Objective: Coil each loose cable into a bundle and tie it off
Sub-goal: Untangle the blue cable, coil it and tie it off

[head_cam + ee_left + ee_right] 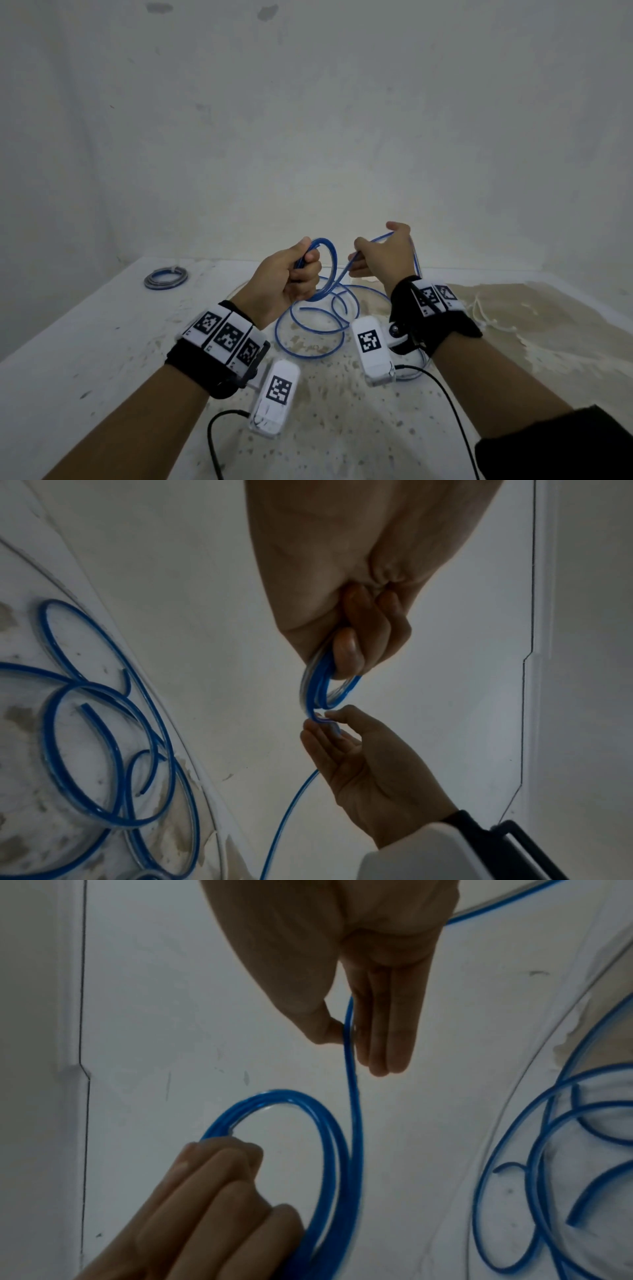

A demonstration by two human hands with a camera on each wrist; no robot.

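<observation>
A long blue cable [318, 325] lies in loose loops on the white table [102, 342] below my hands. My left hand [301, 270] is raised above the table, its fingers curled round a small coil [329, 263] of a few turns. In the left wrist view the coil [322, 688] hangs from those curled fingers [346, 650]. To its right, my right hand [363, 260] pinches the strand leaving the coil. The right wrist view shows the thumb pressing that strand [349, 1047] against straight fingers [387, 1031]. From there the cable runs behind the right hand, down to the table.
A tied blue and grey cable bundle [166, 278] sits at the table's back left. A pale wall rises close behind the table. The right part of the tabletop is stained brown, with a thin white cord [486, 315] lying there.
</observation>
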